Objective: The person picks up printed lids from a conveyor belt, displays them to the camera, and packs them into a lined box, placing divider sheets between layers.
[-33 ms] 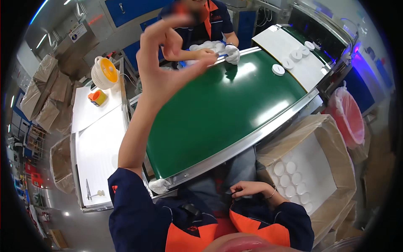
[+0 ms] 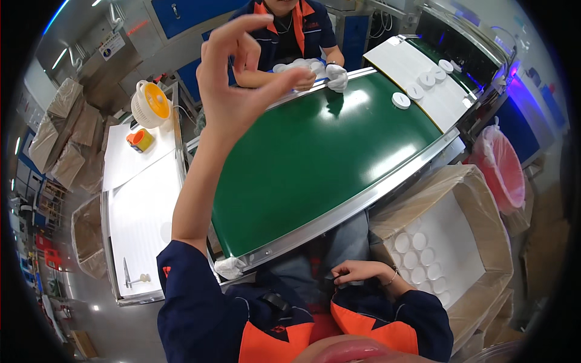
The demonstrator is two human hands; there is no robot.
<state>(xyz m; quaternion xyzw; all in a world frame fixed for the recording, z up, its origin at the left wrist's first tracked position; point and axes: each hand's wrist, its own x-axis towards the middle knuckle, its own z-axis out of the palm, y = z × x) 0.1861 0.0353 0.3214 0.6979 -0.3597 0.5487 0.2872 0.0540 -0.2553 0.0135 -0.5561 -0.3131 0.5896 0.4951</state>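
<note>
My left hand (image 2: 233, 91) is raised over the left end of the green conveyor belt (image 2: 302, 163). Its thumb and fingers curve wide apart in a C shape, with nothing between them. Low by my lap, at the near side of the belt, my right hand (image 2: 357, 272) has its fingers curled in. A small dark bit shows at its fingertips, and I cannot make out what it is. Several white round lids (image 2: 400, 101) lie toward the belt's right end, some on a white board (image 2: 393, 57). More white discs (image 2: 419, 242) sit in rows inside a lined carton at my right.
A co-worker (image 2: 290, 36) sits across the belt near a heap of white pieces (image 2: 299, 65) and a white cloth-like bundle (image 2: 336, 78). On the left, a white table (image 2: 142, 224) bears a yellow-white fan (image 2: 151, 104), a tape roll (image 2: 140, 140) and tweezers (image 2: 127, 272). A pink bin (image 2: 499, 169) stands right.
My left hand has shifted very slightly, its fingers still apart. Across the belt, the co-worker's head and bare hand have moved a little. My right hand stays put.
</note>
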